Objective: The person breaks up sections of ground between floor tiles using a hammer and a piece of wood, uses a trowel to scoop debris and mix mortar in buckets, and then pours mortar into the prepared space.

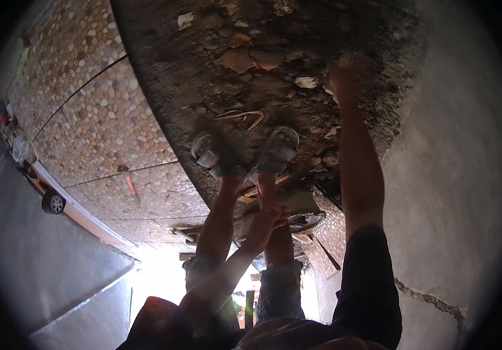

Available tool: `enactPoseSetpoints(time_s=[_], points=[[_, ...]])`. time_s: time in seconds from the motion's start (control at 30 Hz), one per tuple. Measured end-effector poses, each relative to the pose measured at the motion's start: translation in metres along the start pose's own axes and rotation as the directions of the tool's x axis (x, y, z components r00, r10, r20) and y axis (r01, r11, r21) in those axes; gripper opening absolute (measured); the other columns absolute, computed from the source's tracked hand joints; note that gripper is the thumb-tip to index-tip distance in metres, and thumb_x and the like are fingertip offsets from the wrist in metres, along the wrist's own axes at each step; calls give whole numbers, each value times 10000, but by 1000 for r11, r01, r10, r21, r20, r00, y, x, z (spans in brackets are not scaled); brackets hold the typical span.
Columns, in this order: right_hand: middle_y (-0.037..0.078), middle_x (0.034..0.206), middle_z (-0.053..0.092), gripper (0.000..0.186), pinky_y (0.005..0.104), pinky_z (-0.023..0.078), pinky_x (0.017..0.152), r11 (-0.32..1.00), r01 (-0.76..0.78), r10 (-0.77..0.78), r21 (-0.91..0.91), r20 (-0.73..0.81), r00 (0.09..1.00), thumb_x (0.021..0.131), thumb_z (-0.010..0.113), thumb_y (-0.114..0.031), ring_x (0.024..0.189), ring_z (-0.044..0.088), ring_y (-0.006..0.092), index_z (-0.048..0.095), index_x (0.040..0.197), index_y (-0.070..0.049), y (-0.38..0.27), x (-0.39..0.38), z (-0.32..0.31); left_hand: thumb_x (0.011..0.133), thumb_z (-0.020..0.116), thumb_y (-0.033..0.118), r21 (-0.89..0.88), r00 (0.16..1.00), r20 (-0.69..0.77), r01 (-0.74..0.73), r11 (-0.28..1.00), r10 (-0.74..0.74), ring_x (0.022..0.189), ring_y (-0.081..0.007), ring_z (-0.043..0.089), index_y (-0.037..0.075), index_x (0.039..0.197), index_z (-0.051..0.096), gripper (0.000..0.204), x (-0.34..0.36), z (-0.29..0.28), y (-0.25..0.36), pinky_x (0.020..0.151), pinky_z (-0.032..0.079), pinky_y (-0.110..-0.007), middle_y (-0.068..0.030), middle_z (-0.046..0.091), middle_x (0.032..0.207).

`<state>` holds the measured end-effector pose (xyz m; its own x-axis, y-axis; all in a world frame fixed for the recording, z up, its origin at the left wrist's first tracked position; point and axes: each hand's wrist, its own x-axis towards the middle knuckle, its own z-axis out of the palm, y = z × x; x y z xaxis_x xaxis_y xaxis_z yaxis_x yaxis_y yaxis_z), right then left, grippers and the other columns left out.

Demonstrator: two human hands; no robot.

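My left hand (269,217) lies against my right shin with its fingers curled in; whatever may be inside them is hidden. My right arm reaches forward over dark, rough soil and rubble (227,81), and my right hand (341,81) is blurred near a pale stone fragment (306,82), so its grip is unclear. Reddish broken pieces (245,58) lie in the dirt. A pale looped strip (242,116) lies just beyond my sandalled feet (271,151).
Pebble-patterned tiles (93,116) border the soil at left, with an orange-handled tool (131,186) on them and a wheel (53,202) by the far edge. A cracked grey concrete surface (443,192) is at right. A dented container (306,219) and wood scraps sit behind my feet.
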<state>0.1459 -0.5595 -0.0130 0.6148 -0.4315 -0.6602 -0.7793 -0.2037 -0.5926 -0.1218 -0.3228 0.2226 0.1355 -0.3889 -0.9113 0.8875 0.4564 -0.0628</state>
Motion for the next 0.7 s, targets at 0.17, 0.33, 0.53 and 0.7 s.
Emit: enactPoseSetpoints(time_s=[0.17,0.33,0.53,0.7], points=[[52,672,496,305,329,433,409,983,86,-71,-164,94,993,840,597,-168,470,503,148,420,1065,-63,-17,-71,40,955,471,371,5,1000,-28,12,1000,-12,1055,-169,550,40,1181,502,402,1,4,2,886,436,-320,-90,572,1125],[55,709,504,267,334,450,423,960,-280,280,8,-33,959,848,586,-169,514,528,157,448,1058,-76,-9,-107,27,953,474,380,-83,998,-40,-43,996,40,1035,-164,552,42,1200,484,419,-3,0,8,880,431,-310,-93,571,1125],[71,779,499,232,337,466,430,825,-338,300,454,157,941,827,584,-133,533,524,181,456,1015,-87,-15,-125,95,949,484,378,-142,999,-13,-30,989,29,1029,-166,554,30,1203,482,430,1,3,-1,881,435,-317,-98,570,1126],[73,796,496,315,325,455,410,855,-315,235,412,235,943,824,576,-114,519,516,157,406,1088,-84,-92,-145,148,939,495,401,-165,994,-21,-113,980,111,1012,-161,557,32,1210,477,458,-3,4,12,865,444,-314,-97,574,1110]])
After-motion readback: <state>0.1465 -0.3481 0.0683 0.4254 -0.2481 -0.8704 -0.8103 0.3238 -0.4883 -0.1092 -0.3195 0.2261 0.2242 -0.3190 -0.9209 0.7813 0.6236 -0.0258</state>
